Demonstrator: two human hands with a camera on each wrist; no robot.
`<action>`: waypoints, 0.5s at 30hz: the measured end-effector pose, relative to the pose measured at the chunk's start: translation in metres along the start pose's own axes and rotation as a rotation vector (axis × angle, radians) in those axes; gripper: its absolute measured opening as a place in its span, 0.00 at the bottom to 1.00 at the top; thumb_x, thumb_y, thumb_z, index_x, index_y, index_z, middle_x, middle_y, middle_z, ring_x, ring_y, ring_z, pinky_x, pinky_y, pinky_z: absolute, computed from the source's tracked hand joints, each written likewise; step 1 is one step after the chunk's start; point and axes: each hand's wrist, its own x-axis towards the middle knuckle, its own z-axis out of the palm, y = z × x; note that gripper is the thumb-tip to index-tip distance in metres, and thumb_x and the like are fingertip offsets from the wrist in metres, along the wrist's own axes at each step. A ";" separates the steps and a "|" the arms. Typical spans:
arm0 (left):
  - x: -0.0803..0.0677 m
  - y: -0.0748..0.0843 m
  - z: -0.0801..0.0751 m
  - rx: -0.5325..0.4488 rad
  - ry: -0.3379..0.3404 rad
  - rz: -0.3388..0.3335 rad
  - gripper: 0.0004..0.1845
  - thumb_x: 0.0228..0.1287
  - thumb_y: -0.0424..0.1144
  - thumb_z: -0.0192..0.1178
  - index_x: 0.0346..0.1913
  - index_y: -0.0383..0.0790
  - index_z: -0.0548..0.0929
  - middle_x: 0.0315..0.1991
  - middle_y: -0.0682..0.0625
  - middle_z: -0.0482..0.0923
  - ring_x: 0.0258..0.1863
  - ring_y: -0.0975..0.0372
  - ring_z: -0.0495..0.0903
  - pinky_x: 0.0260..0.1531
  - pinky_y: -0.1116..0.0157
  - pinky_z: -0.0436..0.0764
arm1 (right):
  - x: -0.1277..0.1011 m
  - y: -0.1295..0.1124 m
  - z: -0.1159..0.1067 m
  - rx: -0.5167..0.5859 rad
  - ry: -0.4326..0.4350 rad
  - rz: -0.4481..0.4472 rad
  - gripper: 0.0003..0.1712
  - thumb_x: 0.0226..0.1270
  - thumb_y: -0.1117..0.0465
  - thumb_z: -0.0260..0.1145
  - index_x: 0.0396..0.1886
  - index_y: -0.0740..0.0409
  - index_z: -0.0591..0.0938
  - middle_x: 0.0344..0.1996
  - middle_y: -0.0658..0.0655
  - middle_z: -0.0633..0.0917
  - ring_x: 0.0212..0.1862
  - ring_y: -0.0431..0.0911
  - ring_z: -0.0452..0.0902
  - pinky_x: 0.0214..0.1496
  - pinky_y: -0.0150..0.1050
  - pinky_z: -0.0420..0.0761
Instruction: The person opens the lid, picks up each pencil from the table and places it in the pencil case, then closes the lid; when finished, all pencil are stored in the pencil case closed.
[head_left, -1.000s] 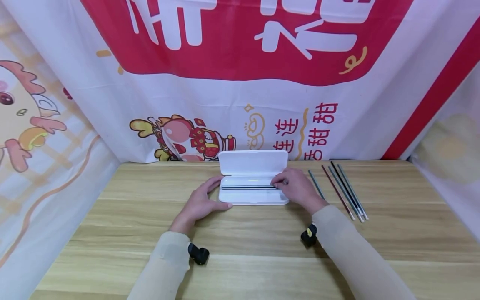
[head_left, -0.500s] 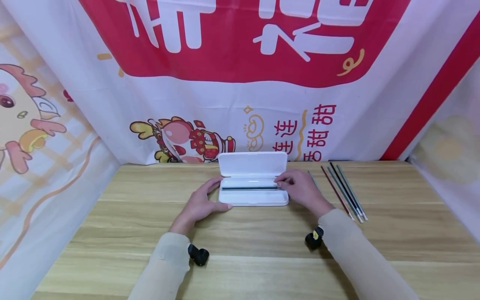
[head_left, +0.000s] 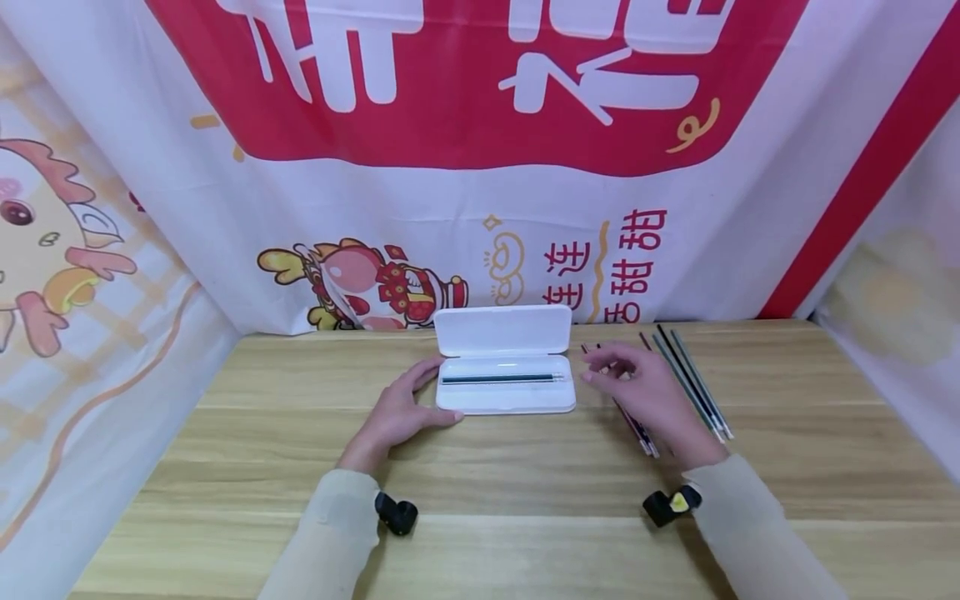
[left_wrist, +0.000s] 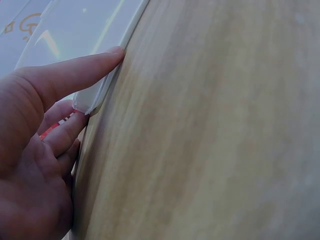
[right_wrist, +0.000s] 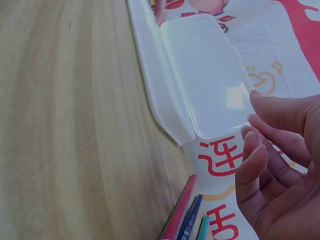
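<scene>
Left hand (head_left: 395,414) braces the left end of the white case (head_left: 504,397), fingers straight, thumb along the front edge. Case sits mid-table (head_left: 225,467), lid up, one pen (head_left: 502,378) lying inside. Right hand (head_left: 645,392) hovers over the loose pens (head_left: 693,385) just right of the case, fingers loosely bent, holding nothing. Looks like the reach for another pen; next move calls for pinching one cleanly off the row.

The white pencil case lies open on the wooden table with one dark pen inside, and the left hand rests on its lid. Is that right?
Not quite. The left hand touches the left end of the white pencil case's base, not its lid, as the head view shows. The dark pen does lie inside.
</scene>
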 end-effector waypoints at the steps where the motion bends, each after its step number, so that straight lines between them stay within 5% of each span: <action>1: 0.000 0.000 0.000 -0.001 -0.001 0.002 0.50 0.57 0.48 0.83 0.82 0.59 0.68 0.84 0.51 0.66 0.88 0.46 0.52 0.85 0.35 0.51 | -0.003 0.001 -0.002 -0.003 0.005 0.011 0.18 0.75 0.50 0.74 0.60 0.49 0.88 0.54 0.55 0.88 0.52 0.51 0.79 0.43 0.39 0.83; 5: 0.000 0.000 -0.001 -0.004 0.002 0.004 0.50 0.58 0.48 0.83 0.81 0.60 0.68 0.84 0.52 0.66 0.88 0.47 0.51 0.85 0.35 0.50 | -0.014 0.007 -0.009 -0.008 0.025 0.051 0.21 0.75 0.45 0.73 0.61 0.47 0.86 0.55 0.55 0.88 0.55 0.51 0.78 0.47 0.39 0.81; 15: 0.001 0.000 0.001 0.006 -0.007 -0.015 0.50 0.58 0.49 0.83 0.81 0.62 0.68 0.85 0.52 0.65 0.89 0.48 0.51 0.85 0.35 0.49 | -0.037 0.039 -0.036 -0.001 0.036 0.115 0.26 0.77 0.43 0.71 0.66 0.51 0.84 0.55 0.58 0.85 0.49 0.52 0.78 0.39 0.34 0.85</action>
